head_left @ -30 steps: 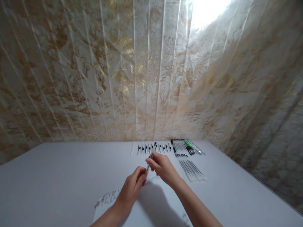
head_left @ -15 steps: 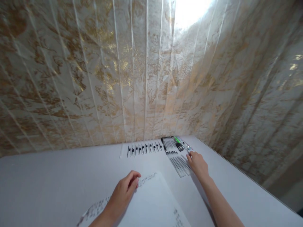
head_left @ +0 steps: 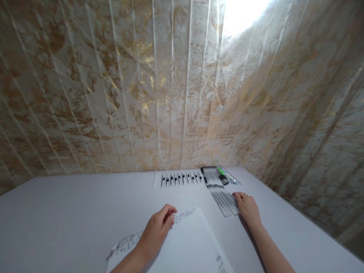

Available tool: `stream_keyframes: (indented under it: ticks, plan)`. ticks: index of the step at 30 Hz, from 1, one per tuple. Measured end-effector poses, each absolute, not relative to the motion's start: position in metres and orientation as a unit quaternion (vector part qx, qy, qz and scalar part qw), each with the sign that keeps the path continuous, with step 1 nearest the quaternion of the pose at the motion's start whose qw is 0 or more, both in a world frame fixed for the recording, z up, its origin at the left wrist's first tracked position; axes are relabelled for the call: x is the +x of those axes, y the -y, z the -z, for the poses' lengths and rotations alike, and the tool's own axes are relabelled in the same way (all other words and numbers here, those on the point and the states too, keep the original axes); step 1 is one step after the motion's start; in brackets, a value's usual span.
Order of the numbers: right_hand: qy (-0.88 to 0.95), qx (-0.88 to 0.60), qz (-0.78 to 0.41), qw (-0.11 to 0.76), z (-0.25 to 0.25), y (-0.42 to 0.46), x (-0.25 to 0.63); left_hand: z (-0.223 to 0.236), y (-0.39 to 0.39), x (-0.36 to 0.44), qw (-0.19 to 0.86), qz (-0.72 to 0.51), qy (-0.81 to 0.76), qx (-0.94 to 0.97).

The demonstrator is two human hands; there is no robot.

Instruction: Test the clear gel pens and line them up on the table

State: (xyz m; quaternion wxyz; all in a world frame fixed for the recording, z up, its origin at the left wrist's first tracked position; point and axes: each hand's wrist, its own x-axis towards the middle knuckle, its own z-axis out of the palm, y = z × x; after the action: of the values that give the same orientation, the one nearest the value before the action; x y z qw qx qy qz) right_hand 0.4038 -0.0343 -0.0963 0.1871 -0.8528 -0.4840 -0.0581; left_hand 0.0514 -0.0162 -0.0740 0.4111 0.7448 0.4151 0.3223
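Note:
My left hand (head_left: 159,226) rests over the upper left part of a sheet of paper (head_left: 193,242) with dark writing along its edges. Its fingers curl in loosely, and nothing shows between them. Further right, my right hand (head_left: 248,208) lies at the right side of a row of slim clear tubes (head_left: 224,203). Its thumb and fingertips come together by the upper end of the row; what they grip, if anything, is too small to make out. Just beyond lie dark pen caps (head_left: 215,186) and thin clear sticks (head_left: 212,175).
Black-and-clear pen parts (head_left: 182,179) stand in a spaced row along the back of the white table (head_left: 71,212). Coloured pens (head_left: 231,177), one bright green, lie at the back right. A gold-patterned curtain (head_left: 136,94) hangs behind the table.
My right hand has drawn back from the coloured pens toward me, beside the clear tubes. The view has shifted a little left. My left hand stays on the paper.

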Motion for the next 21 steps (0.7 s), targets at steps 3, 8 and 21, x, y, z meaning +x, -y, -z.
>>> stream_keyframes:
  ticks: [3,8,21]
  plan:
    - [0.479,-0.844,0.044,0.236,0.101,0.034,0.411,0.074,0.012,0.048,0.404,-0.361,-0.432,0.721]
    - [0.442,-0.827,0.025,0.347,0.111,0.030,0.424,0.075,-0.028,0.033,0.281,-0.407,-0.475,0.728]
    - [0.409,-0.793,-0.021,0.450,0.102,0.034,0.425,0.083,-0.162,0.054,0.080,-0.211,-0.532,0.816]
